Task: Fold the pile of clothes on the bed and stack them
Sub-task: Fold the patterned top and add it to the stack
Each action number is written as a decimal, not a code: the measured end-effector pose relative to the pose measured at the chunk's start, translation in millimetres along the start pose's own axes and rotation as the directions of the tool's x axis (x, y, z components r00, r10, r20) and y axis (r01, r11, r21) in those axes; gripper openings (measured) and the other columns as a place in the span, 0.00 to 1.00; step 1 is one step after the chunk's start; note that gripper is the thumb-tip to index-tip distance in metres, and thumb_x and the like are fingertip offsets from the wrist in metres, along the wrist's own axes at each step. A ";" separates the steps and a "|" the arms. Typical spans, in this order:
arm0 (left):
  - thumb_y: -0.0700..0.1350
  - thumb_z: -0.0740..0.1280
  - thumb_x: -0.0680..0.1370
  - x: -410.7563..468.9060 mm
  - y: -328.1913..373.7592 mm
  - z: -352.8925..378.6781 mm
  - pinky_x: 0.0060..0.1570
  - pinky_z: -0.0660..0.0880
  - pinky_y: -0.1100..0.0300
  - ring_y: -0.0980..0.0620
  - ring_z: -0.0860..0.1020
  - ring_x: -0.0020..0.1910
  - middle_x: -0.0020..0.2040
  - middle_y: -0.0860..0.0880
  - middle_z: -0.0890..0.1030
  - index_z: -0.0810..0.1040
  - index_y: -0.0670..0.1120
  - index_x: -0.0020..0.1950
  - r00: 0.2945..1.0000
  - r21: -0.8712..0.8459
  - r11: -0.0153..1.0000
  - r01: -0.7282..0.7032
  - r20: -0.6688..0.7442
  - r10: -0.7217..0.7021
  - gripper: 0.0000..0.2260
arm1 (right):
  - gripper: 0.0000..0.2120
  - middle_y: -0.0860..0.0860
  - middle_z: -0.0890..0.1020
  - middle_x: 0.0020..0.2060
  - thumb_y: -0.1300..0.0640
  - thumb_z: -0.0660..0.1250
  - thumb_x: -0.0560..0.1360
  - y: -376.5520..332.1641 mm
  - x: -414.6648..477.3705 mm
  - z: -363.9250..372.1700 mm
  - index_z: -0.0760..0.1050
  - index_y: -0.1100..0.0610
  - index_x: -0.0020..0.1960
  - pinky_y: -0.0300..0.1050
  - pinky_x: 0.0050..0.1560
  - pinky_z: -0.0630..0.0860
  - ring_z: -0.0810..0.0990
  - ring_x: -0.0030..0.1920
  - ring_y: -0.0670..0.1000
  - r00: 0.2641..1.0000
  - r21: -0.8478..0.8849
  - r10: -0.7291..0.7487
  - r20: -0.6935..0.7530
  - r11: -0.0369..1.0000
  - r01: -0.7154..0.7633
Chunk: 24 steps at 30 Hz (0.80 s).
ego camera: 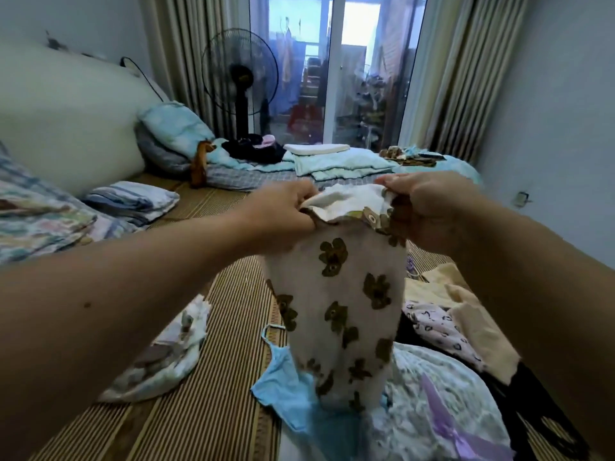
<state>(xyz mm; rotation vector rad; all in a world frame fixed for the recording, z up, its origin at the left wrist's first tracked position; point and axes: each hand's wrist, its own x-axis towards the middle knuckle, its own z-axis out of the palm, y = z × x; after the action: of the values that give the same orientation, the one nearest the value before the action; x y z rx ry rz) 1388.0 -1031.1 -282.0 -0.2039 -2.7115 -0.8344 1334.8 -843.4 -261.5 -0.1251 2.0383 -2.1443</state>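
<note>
A white garment with brown flower prints (346, 307) hangs upright in the middle, held up by its top edge. My left hand (283, 211) grips the top left corner and my right hand (422, 207) grips the top right corner. Its lower end touches the clothes pile below. That pile holds a light blue strappy top (293, 390), a white and lilac patterned piece (442, 417), a pink printed piece (439, 331), a pale yellow cloth (472, 314) and something black (532, 407). A crumpled white printed garment (166, 354) lies apart on the left.
The bed is covered by a striped woven mat (213, 410). Folded striped bedding (133, 201) and a floral quilt (36, 224) lie at the left. Pillows (173, 128), folded blankets (332, 161) and dark clothes (256, 148) sit at the far end, before a standing fan (239, 74).
</note>
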 end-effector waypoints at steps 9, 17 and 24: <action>0.49 0.68 0.76 35.1 -3.7 -61.6 0.41 0.80 0.57 0.51 0.82 0.42 0.42 0.49 0.83 0.80 0.56 0.42 0.988 -0.148 0.988 -0.052 -0.154 0.029 0.04 | 0.13 0.57 0.83 0.49 0.70 0.65 0.74 -11.7 -27.1 -6.9 0.80 0.56 0.51 0.47 0.45 0.83 0.84 0.48 0.55 0.964 -0.336 -0.266 0.003 0.908 0.251; 0.41 0.63 0.79 84.2 5.2 -67.1 0.34 0.73 0.60 0.49 0.76 0.39 0.39 0.49 0.78 0.81 0.48 0.49 0.982 0.109 0.992 0.069 -0.184 -0.048 0.07 | 0.11 0.56 0.84 0.50 0.51 0.58 0.82 -13.2 26.0 13.0 0.77 0.56 0.53 0.50 0.52 0.79 0.83 0.50 0.56 0.973 -0.244 -0.214 -0.082 0.951 0.189; 0.39 0.60 0.80 102.2 35.8 -79.5 0.35 0.72 0.63 0.49 0.77 0.46 0.51 0.46 0.79 0.79 0.48 0.60 0.919 0.025 0.998 -0.051 -0.390 0.056 0.12 | 0.12 0.53 0.83 0.48 0.53 0.57 0.81 -34.5 28.0 -0.5 0.78 0.55 0.50 0.44 0.47 0.75 0.80 0.48 0.53 0.935 -0.095 -0.348 -0.065 0.935 0.341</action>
<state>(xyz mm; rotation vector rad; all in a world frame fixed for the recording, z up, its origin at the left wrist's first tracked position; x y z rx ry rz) 1318.0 -1042.0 -167.7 -0.0943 -2.3252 -0.7479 1304.8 -846.6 -228.9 -0.4475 2.2979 -2.2919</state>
